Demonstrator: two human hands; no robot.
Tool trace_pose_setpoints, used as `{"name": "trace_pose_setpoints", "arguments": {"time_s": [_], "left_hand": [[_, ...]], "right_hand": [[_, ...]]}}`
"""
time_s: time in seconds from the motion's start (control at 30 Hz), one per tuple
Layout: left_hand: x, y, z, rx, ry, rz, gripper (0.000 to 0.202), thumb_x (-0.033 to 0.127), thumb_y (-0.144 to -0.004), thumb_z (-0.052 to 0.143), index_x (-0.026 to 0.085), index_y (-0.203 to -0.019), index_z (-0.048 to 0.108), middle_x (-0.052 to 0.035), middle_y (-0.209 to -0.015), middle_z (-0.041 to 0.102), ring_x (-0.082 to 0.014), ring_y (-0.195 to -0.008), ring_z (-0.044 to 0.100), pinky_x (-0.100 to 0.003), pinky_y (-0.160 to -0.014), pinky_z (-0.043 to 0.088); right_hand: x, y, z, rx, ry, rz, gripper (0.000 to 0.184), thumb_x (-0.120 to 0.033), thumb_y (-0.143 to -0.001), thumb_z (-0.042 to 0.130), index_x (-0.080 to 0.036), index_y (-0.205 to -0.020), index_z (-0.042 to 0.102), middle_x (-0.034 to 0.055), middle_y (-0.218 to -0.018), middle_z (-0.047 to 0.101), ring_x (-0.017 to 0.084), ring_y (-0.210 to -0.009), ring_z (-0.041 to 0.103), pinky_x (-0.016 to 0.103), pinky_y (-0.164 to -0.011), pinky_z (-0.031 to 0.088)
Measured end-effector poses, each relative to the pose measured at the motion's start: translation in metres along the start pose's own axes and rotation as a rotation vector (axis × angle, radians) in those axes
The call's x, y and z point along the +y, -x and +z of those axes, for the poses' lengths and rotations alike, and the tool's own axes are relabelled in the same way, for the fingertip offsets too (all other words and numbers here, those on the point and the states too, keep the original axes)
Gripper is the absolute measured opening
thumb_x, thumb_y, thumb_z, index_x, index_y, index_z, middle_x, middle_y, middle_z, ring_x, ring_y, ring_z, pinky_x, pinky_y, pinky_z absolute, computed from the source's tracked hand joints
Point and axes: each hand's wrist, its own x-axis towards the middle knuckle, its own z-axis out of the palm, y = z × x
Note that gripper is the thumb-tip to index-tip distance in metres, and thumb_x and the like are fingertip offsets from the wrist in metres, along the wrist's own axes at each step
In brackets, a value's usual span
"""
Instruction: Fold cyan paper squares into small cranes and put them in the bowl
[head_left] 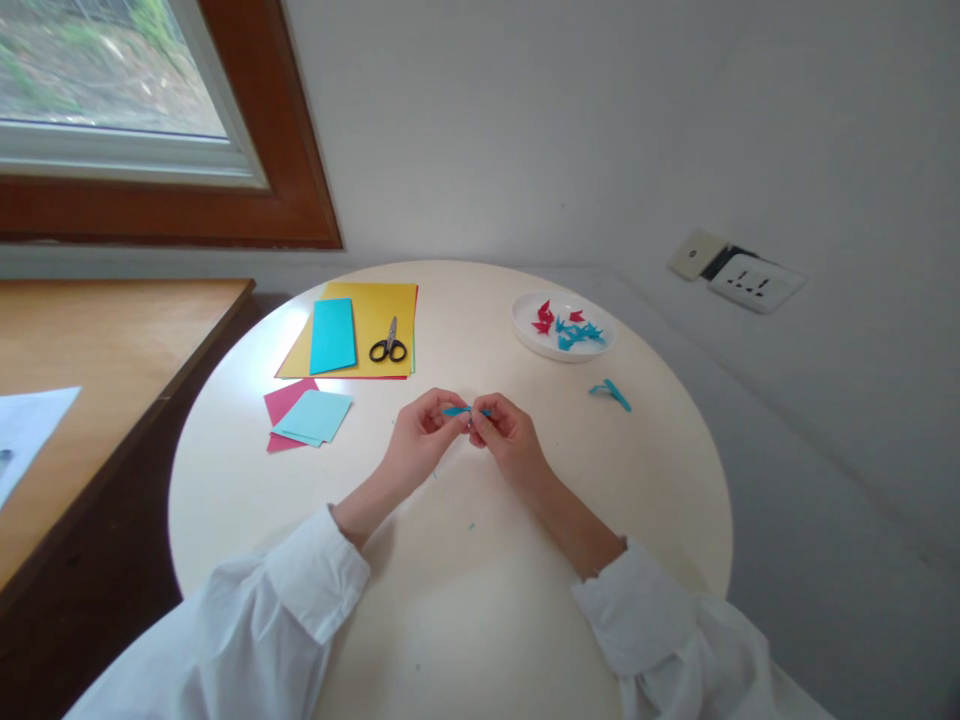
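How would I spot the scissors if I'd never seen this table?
Find the round white table, then the yellow paper toward its far left. On it, right of the blue sheet, lie the scissors; black looped handles set them apart from both papers.

Soft daylight, window [112,70] at upper left; wall [847,450] at right dim grey. Sheen on white bench [472,620]; faint diffuse shadows beside forearms [581,520]. Wide-angle distortion toward edges; held blue paper [454,411] soft in detail.
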Motion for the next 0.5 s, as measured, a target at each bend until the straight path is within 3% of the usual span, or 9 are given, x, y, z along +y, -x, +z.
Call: {"name": "trace_pose_setpoints", "arguments": {"time_s": [0.17, 0.5], "left_hand": [[-0.008, 0.000, -0.001, 0.048, -0.134, 0.034, 0.014, 0.028, -0.071, 0.064, 0.015, -0.072, 0.064, -0.0027, -0.064, 0.064, -0.0133, -0.059, 0.057, -0.025, -0.055, 0.042], [-0.012, 0.000, -0.002, 0.136, -0.158, 0.112, 0.010, 0.024, -0.070, 0.061, 0.015, -0.073, 0.065, -0.0054, -0.072, 0.068, -0.0157, -0.067, 0.061, -0.027, -0.062, 0.046]], "right_hand": [[-0.001, -0.001, 0.000, 0.022, 0.040, -0.086, 0.025, -0.042, -0.073, 0.061, -0.020, -0.070, 0.052, -0.0057, -0.052, 0.047, 0.008, -0.049, 0.043, 0.024, -0.049, 0.035], [-0.002, 0.001, 0.003, 0.095, 0.000, -0.123, 0.012, -0.026, -0.068, 0.066, -0.019, -0.074, 0.057, -0.0024, -0.066, 0.062, 0.010, -0.054, 0.057, 0.026, -0.055, 0.049]]}}
